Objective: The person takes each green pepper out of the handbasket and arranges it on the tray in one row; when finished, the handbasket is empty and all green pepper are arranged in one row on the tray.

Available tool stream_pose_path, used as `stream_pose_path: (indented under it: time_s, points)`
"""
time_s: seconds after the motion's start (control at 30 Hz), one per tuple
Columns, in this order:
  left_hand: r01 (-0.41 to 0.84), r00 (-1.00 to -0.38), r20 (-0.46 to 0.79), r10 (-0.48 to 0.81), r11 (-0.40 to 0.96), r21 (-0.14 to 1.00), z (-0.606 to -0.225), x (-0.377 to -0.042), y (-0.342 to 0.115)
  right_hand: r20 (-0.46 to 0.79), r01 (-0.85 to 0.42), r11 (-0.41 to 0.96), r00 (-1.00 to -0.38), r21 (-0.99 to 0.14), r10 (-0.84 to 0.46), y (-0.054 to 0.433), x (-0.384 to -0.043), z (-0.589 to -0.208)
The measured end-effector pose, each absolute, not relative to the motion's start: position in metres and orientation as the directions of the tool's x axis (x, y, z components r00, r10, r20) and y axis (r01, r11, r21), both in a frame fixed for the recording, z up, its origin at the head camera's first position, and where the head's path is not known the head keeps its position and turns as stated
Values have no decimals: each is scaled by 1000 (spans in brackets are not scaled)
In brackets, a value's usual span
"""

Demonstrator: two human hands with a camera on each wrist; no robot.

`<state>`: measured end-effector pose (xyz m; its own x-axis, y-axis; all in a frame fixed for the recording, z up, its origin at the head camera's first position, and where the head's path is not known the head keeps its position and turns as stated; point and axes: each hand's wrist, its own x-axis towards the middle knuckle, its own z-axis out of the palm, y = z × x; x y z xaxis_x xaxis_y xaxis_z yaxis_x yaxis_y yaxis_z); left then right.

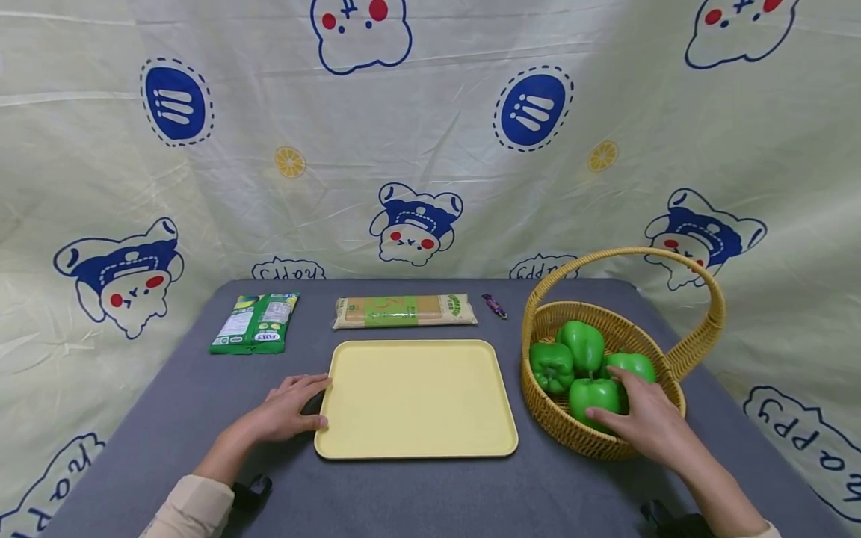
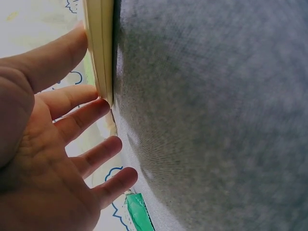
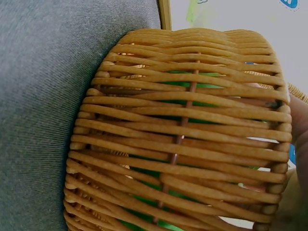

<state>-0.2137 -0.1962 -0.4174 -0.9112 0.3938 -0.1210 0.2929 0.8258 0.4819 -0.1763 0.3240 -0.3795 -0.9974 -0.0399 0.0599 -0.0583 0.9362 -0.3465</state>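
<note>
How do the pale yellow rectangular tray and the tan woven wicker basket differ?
The pale yellow tray is flat and shallow; the tan wicker basket is deeper, with an arched handle. The tray is smooth; the basket is woven. The basket holds green bell peppers; the tray holds none. Both rest on the grey table.

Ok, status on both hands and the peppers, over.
Left hand touching tray, left edge. Right hand at front green pepper, grip unclear. Four peppers visible in basket. Handle arching above might hinder lifting.
</note>
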Motion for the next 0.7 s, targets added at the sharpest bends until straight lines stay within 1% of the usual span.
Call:
stream_pose_path:
  time_s: [0.23, 0.43, 0.7]
  points:
    - [298, -909, -122, 398, 826, 478, -418, -215, -197, 52, -92, 930, -996, -355, -79, 324, -173, -378]
    - [295, -909, -129, 397, 830, 474, -418, -216, -197, 73, -112, 925, -993, -364, -92, 323, -172, -379]
    - [300, -907, -126, 401, 827, 475, -416, -215, -196, 65, -58, 931, -997, -360, -37, 318, -172, -379]
